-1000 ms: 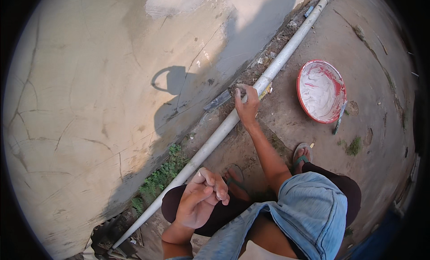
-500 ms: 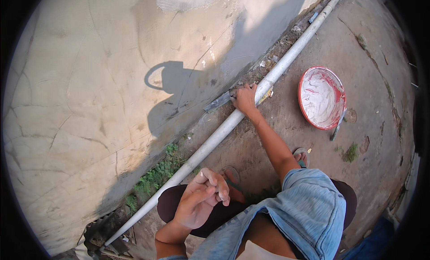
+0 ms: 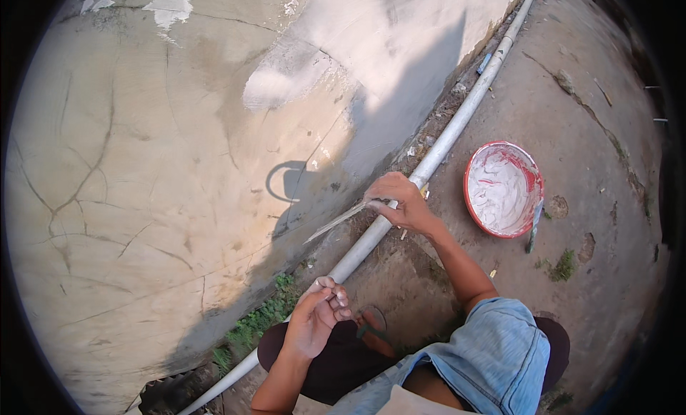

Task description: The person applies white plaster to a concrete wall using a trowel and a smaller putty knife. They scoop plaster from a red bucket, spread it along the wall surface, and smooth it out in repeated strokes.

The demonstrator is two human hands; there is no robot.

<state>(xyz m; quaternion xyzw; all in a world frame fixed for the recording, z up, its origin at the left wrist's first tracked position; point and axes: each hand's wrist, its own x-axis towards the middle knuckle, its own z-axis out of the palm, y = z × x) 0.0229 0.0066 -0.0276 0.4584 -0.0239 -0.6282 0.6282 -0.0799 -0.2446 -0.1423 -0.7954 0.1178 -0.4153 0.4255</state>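
My right hand [image 3: 395, 201] grips a long, thin, pale flat strip [image 3: 334, 220] just above the white pipe [image 3: 446, 138]; the strip slants down-left toward the wall [image 3: 157, 193]. Lower down, beside my knee, my left hand [image 3: 319, 317] is turned palm up with whitish residue on its loosely curled, slightly parted fingers, holding nothing. Right of the pipe sits a red basin [image 3: 468, 193] with white paste [image 3: 500, 186] inside; a narrow tool [image 3: 536, 226] leans at its right rim.
The pipe runs diagonally along the foot of the cracked wall, with debris and weeds [image 3: 261, 318] beside it. Cracked concrete ground [image 3: 607, 272] has a grass tuft [image 3: 562, 266]. A small blue object [image 3: 483, 63] lies near the upper pipe. My sandalled foot is below.
My right hand has lifted the flat strip from beside the pipe and tilted it. The view has shifted, so the basin appears lower. My left hand's fingers have loosened slightly.
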